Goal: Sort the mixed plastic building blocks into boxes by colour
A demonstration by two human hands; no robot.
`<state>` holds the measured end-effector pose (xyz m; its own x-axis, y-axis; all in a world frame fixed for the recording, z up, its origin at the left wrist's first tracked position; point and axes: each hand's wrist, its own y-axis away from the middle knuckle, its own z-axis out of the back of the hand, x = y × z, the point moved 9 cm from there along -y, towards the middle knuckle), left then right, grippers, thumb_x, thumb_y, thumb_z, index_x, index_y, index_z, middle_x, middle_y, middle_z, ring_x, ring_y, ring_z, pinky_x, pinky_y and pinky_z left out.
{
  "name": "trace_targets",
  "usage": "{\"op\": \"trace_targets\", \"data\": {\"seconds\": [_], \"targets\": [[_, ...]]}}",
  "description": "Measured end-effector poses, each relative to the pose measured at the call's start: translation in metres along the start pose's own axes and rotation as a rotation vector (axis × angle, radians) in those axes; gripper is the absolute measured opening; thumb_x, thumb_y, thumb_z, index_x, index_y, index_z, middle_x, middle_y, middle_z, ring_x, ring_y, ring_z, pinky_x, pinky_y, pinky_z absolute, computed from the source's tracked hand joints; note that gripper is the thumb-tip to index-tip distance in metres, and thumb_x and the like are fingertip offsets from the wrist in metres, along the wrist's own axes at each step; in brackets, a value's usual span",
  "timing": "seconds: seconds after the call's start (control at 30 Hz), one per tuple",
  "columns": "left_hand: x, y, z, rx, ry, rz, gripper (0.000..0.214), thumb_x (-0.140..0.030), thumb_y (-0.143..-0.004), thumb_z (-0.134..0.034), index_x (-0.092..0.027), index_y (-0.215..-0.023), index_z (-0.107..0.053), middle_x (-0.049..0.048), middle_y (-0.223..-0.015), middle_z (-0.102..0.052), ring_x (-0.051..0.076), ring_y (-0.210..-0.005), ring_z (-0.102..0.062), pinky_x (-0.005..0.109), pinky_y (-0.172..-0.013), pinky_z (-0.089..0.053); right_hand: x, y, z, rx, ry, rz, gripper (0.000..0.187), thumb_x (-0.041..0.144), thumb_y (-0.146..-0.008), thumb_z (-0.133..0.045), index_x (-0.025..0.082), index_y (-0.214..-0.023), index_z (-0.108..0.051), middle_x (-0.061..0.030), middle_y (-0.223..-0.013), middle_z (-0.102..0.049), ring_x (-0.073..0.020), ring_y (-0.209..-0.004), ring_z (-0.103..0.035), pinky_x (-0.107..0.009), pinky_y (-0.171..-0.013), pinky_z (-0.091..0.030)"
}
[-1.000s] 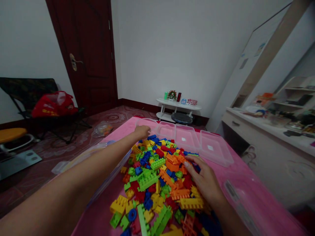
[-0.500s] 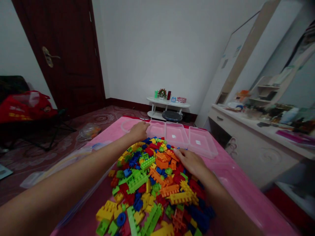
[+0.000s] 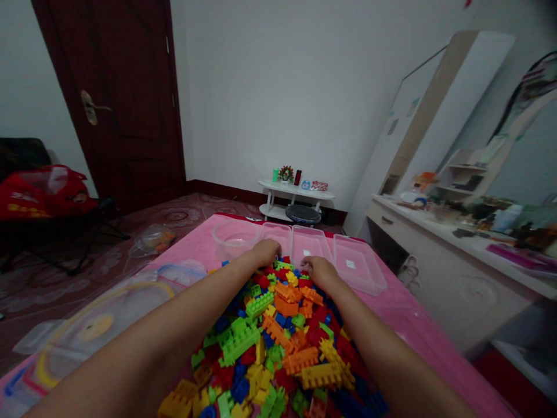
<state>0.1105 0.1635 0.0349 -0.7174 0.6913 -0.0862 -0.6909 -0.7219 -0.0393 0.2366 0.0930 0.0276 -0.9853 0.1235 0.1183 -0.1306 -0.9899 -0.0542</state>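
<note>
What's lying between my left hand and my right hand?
In the head view, multicoloured plastic toy bricks lie between your left hand and right hand.

Looks like studded hard plastic on the blocks (image 3: 275,330), smooth translucent plastic on the containers (image 3: 361,271), shiny metal on the door handle (image 3: 89,108).

Dark door (image 3: 117,87) — red bag (image 3: 50,194)

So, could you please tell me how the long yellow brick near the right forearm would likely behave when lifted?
The long yellow brick looks like moulded plastic, so it is probably stiff and light. Its blocky, toothed shape suggests it won't roll. Other bricks crowd it, so they may shift.
</note>
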Motion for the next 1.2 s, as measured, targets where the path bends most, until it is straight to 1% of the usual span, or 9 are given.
{"op": "trace_targets", "data": {"seconds": [0.17,0.47,0.63,0.73,0.83,0.93,1.03,1.13,1.2], "targets": [[-0.003,0.004,0.003,0.016,0.021,-0.003,0.033,-0.011,-0.068,-0.059,-0.022,-0.097,-0.071,0.0065,-0.095,-0.071,0.02,-0.089,-0.065,0.024,-0.074,-0.048,0.0,-0.003,-0.004,0.025,-0.043,0.028,0.03,0.018,-0.082,-0.046,0.025,-0.099,-0.07,-0.0046,-0.099,-0.07,-0.0174,-0.094,-0.063,-0.023,-0.073,-0.042],[-0.007,0.01,-0.002,0.035,-0.004,-0.007,0.037,-0.009,-0.067,-0.054,-0.023,-0.097,-0.071,0.0062,-0.094,-0.072,0.019,-0.087,-0.065,0.023,-0.074,-0.047,0.002,0.0,-0.007,0.027,-0.063,0.067,0.029,0.014,-0.079,-0.049,0.024,-0.095,-0.071,-0.0051,-0.098,-0.071,-0.0171,-0.095,-0.062,-0.022,-0.075,-0.041],[-0.009,0.009,-0.005,0.043,-0.015,-0.033,0.038,-0.007,-0.066,-0.052,-0.022,-0.096,-0.071,0.0069,-0.095,-0.072,0.019,-0.088,-0.065,0.024,-0.074,-0.047,0.002,0.005,0.004,0.025,-0.06,0.089,0.026,0.02,-0.079,-0.053,0.026,-0.097,-0.07,-0.0018,-0.102,-0.07,-0.0158,-0.097,-0.061,-0.021,-0.078,-0.042],[-0.008,0.009,-0.007,0.049,-0.006,-0.026,0.038,-0.008,-0.067,-0.052,-0.023,-0.097,-0.071,0.0057,-0.096,-0.072,0.018,-0.088,-0.065,0.023,-0.073,-0.047,-0.016,0.008,0.023,-0.025,-0.034,0.043,0.032,0.021,-0.081,-0.05,0.03,-0.108,-0.065,-0.0002,-0.113,-0.065,-0.0164,-0.106,-0.057,-0.024,-0.084,-0.041],[-0.007,0.011,-0.007,0.044,0.006,-0.014,0.038,-0.008,-0.068,-0.052,-0.023,-0.098,-0.07,0.0062,-0.097,-0.071,0.019,-0.089,-0.064,0.023,-0.074,-0.046,-0.058,0.01,0.042,-0.089,0.032,-0.125,0.043,0.014,-0.078,-0.047,0.022,-0.118,-0.059,-0.0104,-0.123,-0.058,-0.0244,-0.113,-0.053,-0.035,-0.089,-0.041],[-0.007,0.012,-0.007,0.036,0.013,-0.008,0.036,-0.009,-0.068,-0.053,-0.023,-0.096,-0.07,0.0066,-0.096,-0.071,0.02,-0.089,-0.064,0.024,-0.074,-0.046,-0.095,0.011,0.04,-0.031,0.08,-0.229,0.051,0.011,-0.068,-0.056,0.015,-0.119,-0.058,-0.0171,-0.116,-0.061,-0.0289,-0.104,-0.058,-0.038,-0.081,-0.044],[-0.006,0.012,-0.007,0.036,0.012,-0.005,0.036,-0.008,-0.067,-0.053,-0.024,-0.095,-0.07,0.0057,-0.095,-0.071,0.02,-0.089,-0.064,0.024,-0.074,-0.046,-0.108,0.013,0.025,0.084,0.089,-0.156,0.045,0.007,-0.06,-0.061,0.017,-0.104,-0.067,-0.0106,-0.1,-0.069,-0.0229,-0.093,-0.063,-0.028,-0.076,-0.045],[-0.007,0.013,-0.007,0.035,0.015,-0.011,0.037,-0.009,-0.067,-0.053,-0.023,-0.097,-0.07,0.0065,-0.098,-0.071,0.02,-0.092,-0.063,0.025,-0.076,-0.047,-0.109,0.019,0.014,0.163,0.098,-0.063,0.025,0.005,-0.062,-0.057,0.015,-0.08,-0.072,-0.0066,-0.082,-0.071,-0.0188,-0.083,-0.064,-0.023,-0.07,-0.043],[-0.007,0.013,-0.006,0.036,0.023,-0.013,0.037,-0.01,-0.067,-0.053,-0.022,-0.097,-0.07,0.0076,-0.098,-0.07,0.021,-0.092,-0.063,0.026,-0.077,-0.047,-0.109,0.023,0.011,0.189,0.106,-0.031,0.021,0.005,-0.063,-0.055,0.014,-0.072,-0.072,-0.0061,-0.075,-0.071,-0.018,-0.077,-0.064,-0.022,-0.067,-0.042]]}}
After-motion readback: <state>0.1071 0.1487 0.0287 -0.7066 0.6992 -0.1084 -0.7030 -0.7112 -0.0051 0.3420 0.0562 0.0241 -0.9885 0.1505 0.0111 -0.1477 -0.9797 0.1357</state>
